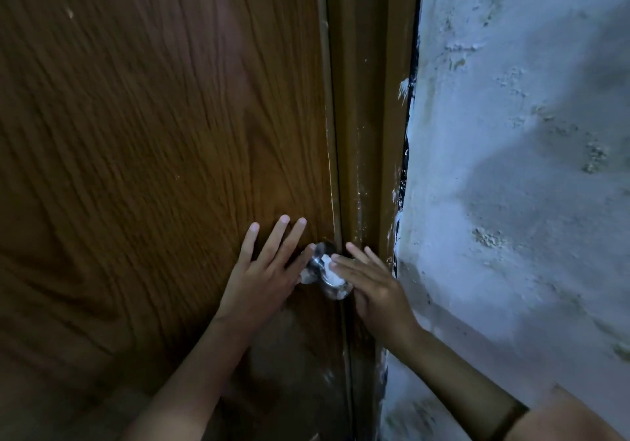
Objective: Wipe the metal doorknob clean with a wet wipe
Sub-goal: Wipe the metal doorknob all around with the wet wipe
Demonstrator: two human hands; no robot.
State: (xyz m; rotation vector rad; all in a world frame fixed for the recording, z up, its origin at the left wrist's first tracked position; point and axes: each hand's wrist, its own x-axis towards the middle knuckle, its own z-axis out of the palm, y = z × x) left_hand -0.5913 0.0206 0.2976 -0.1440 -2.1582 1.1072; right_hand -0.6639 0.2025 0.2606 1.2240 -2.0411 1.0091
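The wet wipe (pixel 330 270) and right hand (pixel 371 283) hide most of the blurred doorknob (pixel 332 289).

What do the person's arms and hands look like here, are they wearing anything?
Both forearms are bare, with no gloves on the left hand or the right hand. The only thing worn is a thin dark band around the right forearm near the elbow. No rings or watch show.

A brown wood-grain door (pixel 153 133) fills the left of the view, closed against a brown door frame (pixel 371 116). Right of the frame stands a rough, white-painted wall (pixel 518 168), with paint smears along the frame edge.
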